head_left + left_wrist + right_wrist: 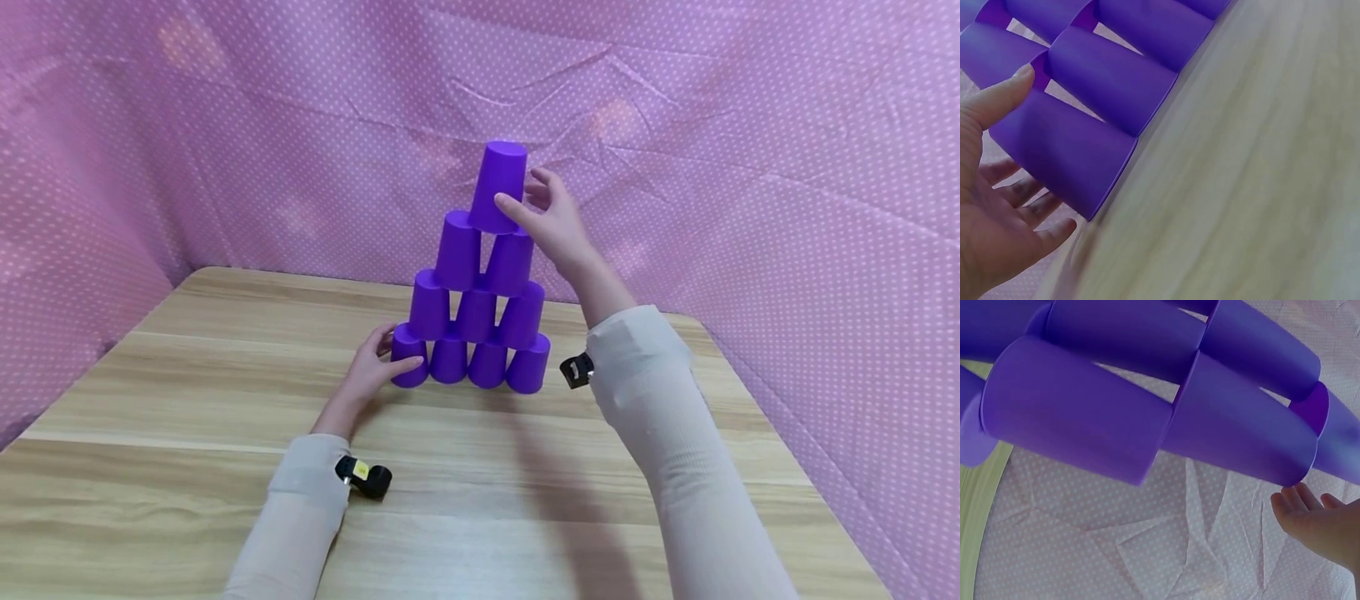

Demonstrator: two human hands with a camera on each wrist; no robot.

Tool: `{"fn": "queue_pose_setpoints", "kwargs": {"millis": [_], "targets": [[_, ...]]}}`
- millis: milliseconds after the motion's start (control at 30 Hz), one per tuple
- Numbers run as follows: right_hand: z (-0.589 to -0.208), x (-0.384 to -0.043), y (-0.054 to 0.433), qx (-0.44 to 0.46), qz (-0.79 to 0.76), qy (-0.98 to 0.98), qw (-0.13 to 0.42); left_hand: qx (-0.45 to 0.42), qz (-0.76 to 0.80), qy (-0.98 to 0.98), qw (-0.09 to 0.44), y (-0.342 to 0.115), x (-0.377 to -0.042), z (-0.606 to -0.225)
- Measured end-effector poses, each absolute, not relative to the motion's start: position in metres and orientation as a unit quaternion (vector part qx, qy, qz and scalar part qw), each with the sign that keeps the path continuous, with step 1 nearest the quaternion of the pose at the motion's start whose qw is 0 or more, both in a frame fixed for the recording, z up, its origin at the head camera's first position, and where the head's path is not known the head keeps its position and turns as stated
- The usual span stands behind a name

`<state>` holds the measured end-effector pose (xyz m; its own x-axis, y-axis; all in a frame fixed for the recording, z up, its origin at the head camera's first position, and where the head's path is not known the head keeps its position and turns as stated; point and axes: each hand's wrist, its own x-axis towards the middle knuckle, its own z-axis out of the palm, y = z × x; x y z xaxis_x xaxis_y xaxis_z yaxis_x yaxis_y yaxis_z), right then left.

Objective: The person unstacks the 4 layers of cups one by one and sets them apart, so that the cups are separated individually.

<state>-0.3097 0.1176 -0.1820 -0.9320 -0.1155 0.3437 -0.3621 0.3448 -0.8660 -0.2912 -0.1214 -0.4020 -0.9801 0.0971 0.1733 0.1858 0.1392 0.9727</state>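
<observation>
Upside-down purple cups stand stacked as a pyramid, one top cup (498, 177) over rows of two, three and several. Around the right side of that top cup is my right hand (553, 223), its thumb across the cup's front and its fingers loosely bent beside it. In the right wrist view the fingertips (1297, 495) are right at a cup's rim. Low on the other side, my left hand (366, 372) is spread about the bottom-left cup (1069, 150). Its thumb lies in front, and the other fingers (1038, 209) reach behind, with the palm off the cup.
The pyramid stands on a light wood-grain table (225, 375), towards its far edge. Pink polka-dot cloth (337, 125) hangs behind and along both sides. Small black wrist cameras stick out from the left sleeve (307, 483) and the right sleeve (645, 367).
</observation>
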Motion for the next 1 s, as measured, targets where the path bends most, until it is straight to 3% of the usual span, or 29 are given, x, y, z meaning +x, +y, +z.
{"fn": "queue_pose_setpoints", "kwargs": {"millis": [300,1000], "targets": [[-0.178,-0.311,0.107,0.141,0.614,-0.765,0.135,-0.096,-0.670,-0.734,0.053,-0.115,-0.292,-0.407],[-0.169,-0.312,0.095,0.123,0.626,-0.758,0.133,-0.076,-0.657,-0.747,0.063,-0.115,-0.295,-0.413]]}}
